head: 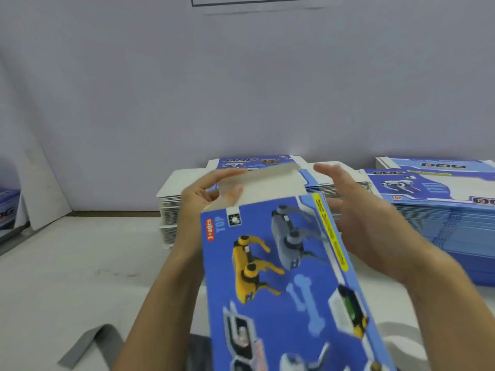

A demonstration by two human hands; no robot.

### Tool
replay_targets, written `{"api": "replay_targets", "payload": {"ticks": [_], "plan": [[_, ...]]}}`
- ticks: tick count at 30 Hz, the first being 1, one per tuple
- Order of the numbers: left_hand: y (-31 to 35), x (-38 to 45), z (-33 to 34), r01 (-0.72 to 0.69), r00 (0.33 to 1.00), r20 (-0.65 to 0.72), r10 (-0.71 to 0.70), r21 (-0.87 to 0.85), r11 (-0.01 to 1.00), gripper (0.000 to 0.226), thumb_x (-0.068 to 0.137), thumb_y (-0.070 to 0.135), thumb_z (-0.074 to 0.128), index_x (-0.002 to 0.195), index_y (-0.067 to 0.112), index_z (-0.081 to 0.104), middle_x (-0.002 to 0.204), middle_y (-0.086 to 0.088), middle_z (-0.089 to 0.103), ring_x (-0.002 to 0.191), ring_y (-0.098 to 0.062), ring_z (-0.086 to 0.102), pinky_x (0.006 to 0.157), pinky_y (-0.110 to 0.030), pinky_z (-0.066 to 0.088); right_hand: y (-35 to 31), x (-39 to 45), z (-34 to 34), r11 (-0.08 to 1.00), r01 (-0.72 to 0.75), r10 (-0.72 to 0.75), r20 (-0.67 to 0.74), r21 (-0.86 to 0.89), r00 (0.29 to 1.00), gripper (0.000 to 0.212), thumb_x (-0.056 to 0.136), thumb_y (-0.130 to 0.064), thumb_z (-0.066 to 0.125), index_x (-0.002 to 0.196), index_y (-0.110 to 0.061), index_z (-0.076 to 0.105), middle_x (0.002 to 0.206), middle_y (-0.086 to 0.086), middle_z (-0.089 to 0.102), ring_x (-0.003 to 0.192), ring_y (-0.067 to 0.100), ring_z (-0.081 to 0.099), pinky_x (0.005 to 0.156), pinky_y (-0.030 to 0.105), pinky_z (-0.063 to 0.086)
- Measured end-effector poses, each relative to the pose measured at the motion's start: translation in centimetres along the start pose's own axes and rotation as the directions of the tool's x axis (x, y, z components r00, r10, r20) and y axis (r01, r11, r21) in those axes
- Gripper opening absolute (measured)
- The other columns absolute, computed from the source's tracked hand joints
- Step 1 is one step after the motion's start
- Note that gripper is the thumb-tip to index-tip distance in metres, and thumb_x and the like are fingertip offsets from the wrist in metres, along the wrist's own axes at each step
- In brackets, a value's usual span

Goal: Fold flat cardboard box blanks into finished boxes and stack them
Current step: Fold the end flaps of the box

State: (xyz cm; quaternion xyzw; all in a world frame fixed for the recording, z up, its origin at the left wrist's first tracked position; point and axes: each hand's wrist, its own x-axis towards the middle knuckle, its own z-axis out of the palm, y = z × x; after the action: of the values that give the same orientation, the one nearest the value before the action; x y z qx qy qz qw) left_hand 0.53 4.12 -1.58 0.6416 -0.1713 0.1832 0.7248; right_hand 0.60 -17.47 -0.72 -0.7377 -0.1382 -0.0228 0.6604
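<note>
Above the worktop: blue printed cardboard box (pixel 284 277), held up, end flap open.
Left hand (pixel 206 194): fingers pinching the white flap (pixel 257 178).
Right hand (pixel 356 210): fingers straight, beside the box.
Behind: stacks of flat blanks (pixel 434 210).

I'm seeing a packing workshop: tall stacks of flat box blanks (pixel 439 210) on a plain worktable (pixel 67 277) against a bare wall (pixel 241 89).

Box (pixel 284 277) in front of blank stack (pixel 171 210) on desk (pixel 67 263); second stack (pixel 442 223) right of blank stack; both against wall (pixel 241 89).
</note>
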Motion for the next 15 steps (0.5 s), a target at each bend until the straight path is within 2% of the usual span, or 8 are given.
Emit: {"api": "replay_targets", "payload": {"ticks": [2,4,6,8,10,11,13,15], "plan": [[1.2,-0.3,0.1,-0.038,0.994,-0.108,0.035,-0.029,0.999,0.02,0.094,-0.002,0.06,0.107,0.011,0.066,0.064,0.007,0.072,0.051,-0.005,0.064,0.046,-0.017,0.05,-1.0,-0.5,-0.3,0.994,0.044,-0.032,0.131,-0.096,0.991,0.04,0.102,-0.033,0.055,0.141,-0.027,0.051,0.14,0.017,0.058,0.119,0.033,0.063,0.095,0.039,0.048],[2.4,-0.4,0.3,-0.093,0.972,-0.215,0.097,0.027,0.995,0.021,0.098,0.007,0.06,0.116,0.016,0.061,0.059,0.008,0.068,0.046,-0.004,0.06,0.043,-0.016,0.046,-2.1,-1.7,0.0,0.988,0.089,-0.06,0.218,-0.129,0.974,0.058,0.082,-0.06,0.073,0.134,-0.044,0.053,0.124,0.008,0.07,0.108,0.031,0.071,0.092,0.045,0.054],[3.8,-0.6,0.5,-0.118,0.959,-0.263,0.104,-0.04,0.992,0.017,0.101,0.023,0.056,0.118,0.02,0.057,0.074,0.001,0.073,0.056,-0.008,0.064,0.047,-0.02,0.048,-2.2,-2.9,-0.2,0.975,0.223,-0.224,0.168,0.024,0.96,0.053,0.079,-0.06,0.074,0.125,-0.038,0.06,0.116,0.008,0.073,0.097,0.032,0.074,0.081,0.049,0.059],[5.0,-1.1,1.0,-0.046,0.997,-0.073,0.033,-0.183,0.982,0.026,0.101,0.042,0.049,0.119,0.025,0.056,0.096,-0.01,0.074,0.073,-0.019,0.071,0.057,-0.028,0.055,-2.6,-2.5,0.5,0.949,0.305,-0.306,0.01,0.08,0.952,0.04,0.086,-0.052,0.068,0.12,-0.032,0.064,0.115,0.011,0.073,0.096,0.033,0.074,0.079,0.048,0.06],[5.7,-1.7,1.9,0.061,0.982,0.187,-0.015,-0.244,0.968,0.036,0.095,0.054,0.046,0.118,0.029,0.059,0.096,-0.004,0.076,0.077,-0.021,0.075,0.061,-0.03,0.058,-2.7,-2.5,1.1,0.922,0.368,-0.361,-0.079,0.122,0.929,0.031,0.094,-0.043,0.06,0.121,-0.028,0.064,0.114,0.008,0.073,0.097,0.029,0.074,0.076,0.041,0.061],[6.0,-1.9,2.3,0.085,0.97,0.241,-0.03,-0.22,0.972,0.037,0.092,0.055,0.047,0.117,0.031,0.06,0.094,-0.002,0.077,0.076,-0.02,0.075,0.061,-0.03,0.059,-2.7,-2.5,1.4,0.902,0.403,-0.389,-0.112,0.156,0.914,0.028,0.096,-0.038,0.056,0.12,-0.026,0.064,0.113,0.005,0.074,0.098,0.026,0.074,0.076,0.036,0.06],[6.3,-2.0,3.0,0.039,0.975,0.223,-0.013,-0.113,0.993,0.031,0.09,0.057,0.048,0.11,0.037,0.061,0.096,-0.002,0.076,0.08,-0.024,0.075,0.066,-0.038,0.061,-2.8,-2.9,1.7,0.855,0.463,-0.437,-0.153,0.235,0.886,0.024,0.098,-0.03,0.05,0.115,-0.024,0.065,0.11,0.0,0.074,0.098,0.02,0.073,0.077,0.03,0.059],[6.7,-2.0,3.4,-0.045,0.987,0.158,0.041,0.017,0.999,0.032,0.09,0.06,0.048,0.102,0.034,0.062,0.101,-0.017,0.07,0.088,-0.043,0.068,0.083,-0.06,0.057,-3.3,-3.3,1.6,0.81,0.503,-0.476,-0.162,0.303,0.864,0.024,0.101,-0.027,0.046,0.113,-0.024,0.067,0.107,-0.002,0.074,0.098,0.017,0.071,0.079,0.027,0.057]]}}
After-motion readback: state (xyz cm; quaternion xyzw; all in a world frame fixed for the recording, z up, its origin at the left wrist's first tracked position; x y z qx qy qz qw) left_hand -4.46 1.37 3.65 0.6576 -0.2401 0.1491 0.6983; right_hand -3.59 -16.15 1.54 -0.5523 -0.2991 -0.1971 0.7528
